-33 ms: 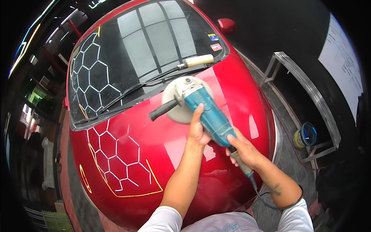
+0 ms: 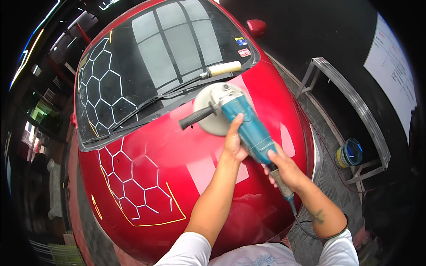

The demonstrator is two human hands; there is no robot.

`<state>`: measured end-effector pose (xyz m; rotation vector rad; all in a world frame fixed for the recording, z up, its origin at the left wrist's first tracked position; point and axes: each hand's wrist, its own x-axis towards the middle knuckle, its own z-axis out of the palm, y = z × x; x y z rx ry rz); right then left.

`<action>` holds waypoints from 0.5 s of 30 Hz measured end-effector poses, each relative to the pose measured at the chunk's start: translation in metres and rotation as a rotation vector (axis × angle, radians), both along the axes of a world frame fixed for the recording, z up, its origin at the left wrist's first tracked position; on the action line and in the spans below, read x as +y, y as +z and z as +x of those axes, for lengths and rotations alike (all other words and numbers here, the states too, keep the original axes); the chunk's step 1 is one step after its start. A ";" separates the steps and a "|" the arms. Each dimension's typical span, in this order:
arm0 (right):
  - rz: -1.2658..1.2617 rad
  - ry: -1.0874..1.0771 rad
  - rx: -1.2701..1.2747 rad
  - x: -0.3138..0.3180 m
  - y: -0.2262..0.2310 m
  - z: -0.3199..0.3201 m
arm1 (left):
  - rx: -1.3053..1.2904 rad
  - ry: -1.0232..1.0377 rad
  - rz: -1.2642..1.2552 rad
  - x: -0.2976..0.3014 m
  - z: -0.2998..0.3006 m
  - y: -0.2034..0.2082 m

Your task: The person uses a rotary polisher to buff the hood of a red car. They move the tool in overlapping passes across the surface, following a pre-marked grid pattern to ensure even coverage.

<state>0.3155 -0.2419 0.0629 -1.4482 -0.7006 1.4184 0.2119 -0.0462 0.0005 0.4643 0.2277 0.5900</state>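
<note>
Both my hands hold a teal rotary polisher (image 2: 246,122) over the red car hood (image 2: 277,104). My left hand (image 2: 235,141) grips its body from the left and underneath, just behind the metal head. My right hand (image 2: 286,167) is wrapped around the rear handle, where the cord (image 2: 294,209) comes out. The round pale pad (image 2: 205,117) lies against the upper hood near the windshield base. The black side handle (image 2: 195,118) sticks out to the left, with no hand on it.
A cream-coloured bottle (image 2: 224,68) lies by the wiper (image 2: 175,91) at the windshield base. Right of the car stand a metal bench frame (image 2: 355,99) and a bucket (image 2: 349,154). The cord loops by my right forearm. Hexagonal light reflections (image 2: 128,175) show on the hood's left.
The polisher has shifted to the right and slightly toward the windshield, both hands moving along with it. My grip on it looks the same.
</note>
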 end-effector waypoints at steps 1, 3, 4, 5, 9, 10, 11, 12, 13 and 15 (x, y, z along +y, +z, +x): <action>-0.012 -0.058 0.008 -0.005 -0.004 0.014 | 0.047 -0.046 -0.016 -0.001 0.023 0.000; -0.022 -0.117 0.000 -0.014 -0.011 0.028 | 0.001 -0.113 -0.043 -0.008 0.048 -0.004; 0.003 -0.119 0.031 -0.018 -0.015 0.030 | 0.018 -0.117 -0.037 -0.010 0.056 -0.006; -0.002 -0.142 0.044 -0.023 -0.018 0.031 | 0.031 -0.130 -0.029 -0.013 0.060 -0.008; 0.014 -0.112 0.041 -0.036 -0.028 0.023 | 0.040 -0.084 -0.003 -0.028 0.046 -0.019; 0.020 -0.095 0.040 -0.041 -0.029 0.018 | 0.033 -0.077 -0.017 -0.034 0.038 -0.021; 0.027 -0.079 0.040 -0.046 -0.030 0.013 | 0.017 -0.075 -0.024 -0.040 0.029 -0.023; 0.023 -0.045 0.039 -0.047 -0.030 0.009 | 0.000 -0.077 -0.017 -0.042 0.020 -0.024; 0.024 -0.018 0.033 -0.047 -0.029 0.004 | 0.069 -0.010 0.012 -0.044 0.011 -0.025; 0.026 0.028 0.008 -0.042 -0.025 -0.008 | 0.029 -0.013 -0.007 -0.042 -0.012 -0.023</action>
